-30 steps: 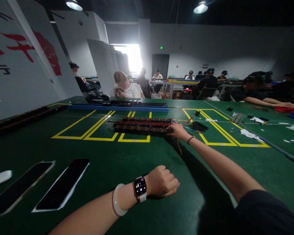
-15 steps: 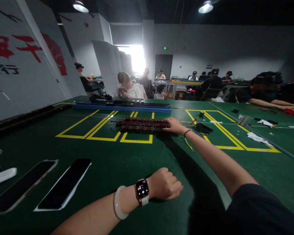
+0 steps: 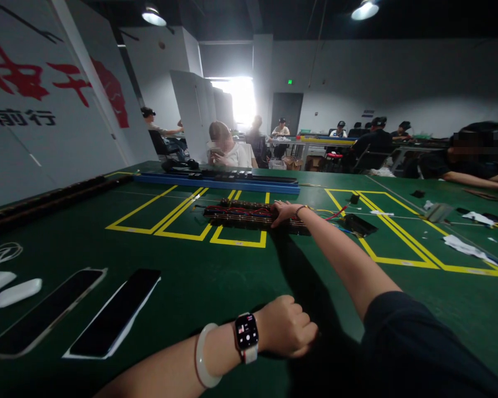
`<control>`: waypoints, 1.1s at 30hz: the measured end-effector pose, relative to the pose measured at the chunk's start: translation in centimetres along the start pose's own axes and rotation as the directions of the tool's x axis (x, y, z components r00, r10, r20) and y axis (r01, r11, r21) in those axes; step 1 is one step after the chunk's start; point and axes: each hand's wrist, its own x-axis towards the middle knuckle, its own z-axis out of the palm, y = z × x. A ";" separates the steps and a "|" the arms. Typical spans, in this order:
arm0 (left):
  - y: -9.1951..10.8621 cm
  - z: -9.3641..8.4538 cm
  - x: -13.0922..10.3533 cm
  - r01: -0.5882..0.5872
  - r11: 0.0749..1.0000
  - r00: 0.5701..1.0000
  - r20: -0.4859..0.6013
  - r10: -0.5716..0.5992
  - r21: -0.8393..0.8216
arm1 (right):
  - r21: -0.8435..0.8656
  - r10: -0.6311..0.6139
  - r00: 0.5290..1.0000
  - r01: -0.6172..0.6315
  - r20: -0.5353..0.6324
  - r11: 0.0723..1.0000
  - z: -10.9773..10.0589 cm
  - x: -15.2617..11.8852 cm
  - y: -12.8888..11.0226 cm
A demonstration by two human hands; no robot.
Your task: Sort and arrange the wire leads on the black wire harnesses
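Observation:
On the green table lies a bundle of long dark bars [image 3: 240,216] with red and blue wires running along it. My right hand [image 3: 283,213] reaches over the bundle right of its middle, fingers curled down over the bars; the undersides of the fingers are hidden. Coloured wires [image 3: 336,214] fan out from the bundle's right end, near a small black flat part [image 3: 360,225]. Nearer to me, my left hand [image 3: 288,326] rests on the table as a fist, with no object showing in it. A smartwatch and a pale bangle are on that wrist.
Two dark phone-like slabs [image 3: 116,315] and white chargers [image 3: 19,293] lie at the left. Behind the bundle is a long blue rail [image 3: 216,181]. Yellow tape rectangles [image 3: 182,235] mark the table. Paper scraps [image 3: 465,246] lie at right. Several people sit farther back.
My right hand has shifted leftward along the bundle, from its right end toward the middle. The whole view has swung slightly left. My left fist stays on the table.

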 end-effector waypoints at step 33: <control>-0.2 -0.2 0.1 0.005 0.998 1.000 -0.014 -0.006 -0.055 | -0.073 0.024 0.999 -0.022 0.023 0.997 0.1 -0.3 -0.6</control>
